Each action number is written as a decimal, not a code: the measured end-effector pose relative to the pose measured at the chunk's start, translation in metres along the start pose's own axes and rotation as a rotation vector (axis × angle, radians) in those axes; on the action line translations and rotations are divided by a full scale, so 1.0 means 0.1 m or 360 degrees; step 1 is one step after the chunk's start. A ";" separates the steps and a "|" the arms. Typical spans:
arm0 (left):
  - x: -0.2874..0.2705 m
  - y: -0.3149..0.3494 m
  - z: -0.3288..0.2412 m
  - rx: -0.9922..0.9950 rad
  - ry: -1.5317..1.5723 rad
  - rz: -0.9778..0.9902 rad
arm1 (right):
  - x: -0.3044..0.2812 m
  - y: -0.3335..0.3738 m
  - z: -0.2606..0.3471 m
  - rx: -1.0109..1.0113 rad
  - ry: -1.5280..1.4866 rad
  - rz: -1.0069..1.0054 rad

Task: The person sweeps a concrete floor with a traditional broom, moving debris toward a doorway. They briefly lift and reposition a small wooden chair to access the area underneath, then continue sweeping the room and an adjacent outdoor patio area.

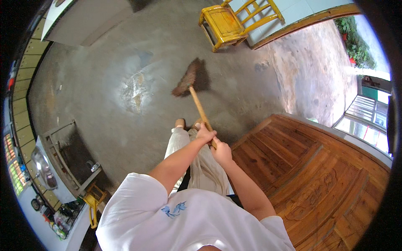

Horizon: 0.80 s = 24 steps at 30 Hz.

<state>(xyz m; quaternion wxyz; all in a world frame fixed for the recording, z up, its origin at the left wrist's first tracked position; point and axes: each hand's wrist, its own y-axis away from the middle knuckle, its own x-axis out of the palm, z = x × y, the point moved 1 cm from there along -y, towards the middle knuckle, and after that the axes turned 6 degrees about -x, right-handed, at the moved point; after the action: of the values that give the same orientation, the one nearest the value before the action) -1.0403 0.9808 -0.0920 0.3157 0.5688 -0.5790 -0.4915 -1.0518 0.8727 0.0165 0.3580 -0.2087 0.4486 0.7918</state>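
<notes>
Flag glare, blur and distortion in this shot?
Head view: bright glare on the floor left of the broom head; head view: broom head smeared, likely motion blur, with a dark shadow on its right; head view: carved wooden door bows with the fisheye, corners black; head view: paving beyond the doorway looks washed out.

Yellow chair (224, 27) at the grey floor's (100, 79) far edge

It stands beside a pale tiled wall (299, 10). A carved brown wooden panel (310, 180) spreads along the floor's right edge; beyond, green plants (356, 46) grow. Toward the near left corner, a yellow stool (94, 201) stands near a shiny metal vessel (44, 167).
</notes>
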 end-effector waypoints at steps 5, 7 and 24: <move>-0.71 -0.19 0.44 -0.0025 0.0402 -0.0195 | 0.37 -0.36 0.51 -0.0163 -0.0094 0.0233; -0.93 -0.26 0.64 -0.0272 0.1179 0.0207 | 0.50 -0.54 0.68 -0.0250 0.0007 0.0273; 0.35 -0.07 -0.59 -0.0333 0.0967 0.0626 | -0.67 -0.44 -0.42 0.0090 0.0249 0.0265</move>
<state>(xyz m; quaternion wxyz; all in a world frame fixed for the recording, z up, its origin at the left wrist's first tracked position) -0.9884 0.9350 -0.0868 0.6179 0.5313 -0.5038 -0.2866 -0.9744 0.8265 0.0138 0.2607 -0.2217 0.5132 0.7871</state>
